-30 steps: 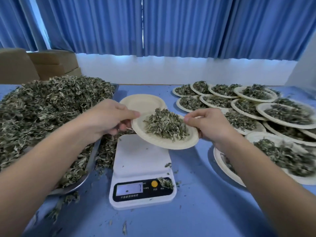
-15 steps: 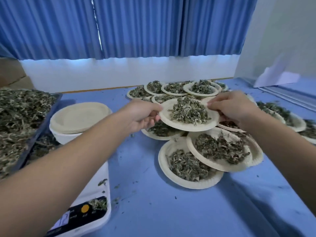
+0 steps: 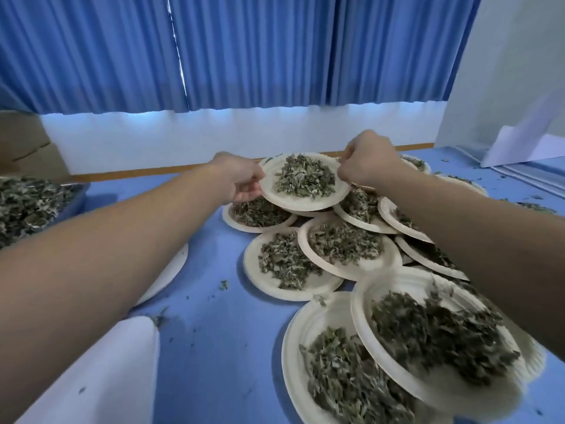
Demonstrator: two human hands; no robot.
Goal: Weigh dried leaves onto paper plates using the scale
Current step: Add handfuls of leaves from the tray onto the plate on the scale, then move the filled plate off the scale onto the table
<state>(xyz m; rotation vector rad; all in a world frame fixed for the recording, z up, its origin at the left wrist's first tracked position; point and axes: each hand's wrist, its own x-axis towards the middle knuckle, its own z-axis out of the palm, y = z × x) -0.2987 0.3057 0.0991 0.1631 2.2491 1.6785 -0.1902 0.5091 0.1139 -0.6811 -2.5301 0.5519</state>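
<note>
- The white scale (image 3: 101,371) sits at the near left edge, its platform bare.
- Filled plates (image 3: 293,264) overlap on the blue table (image 3: 214,332).
- Farther back, the left hand (image 3: 241,179) and right hand (image 3: 367,163) pinch opposite rims of 1 paper plate (image 3: 305,203) of dried leaves (image 3: 305,177), above the far plates.

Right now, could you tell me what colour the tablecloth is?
Plain blue tablecloth, seen best in the head view.
</note>
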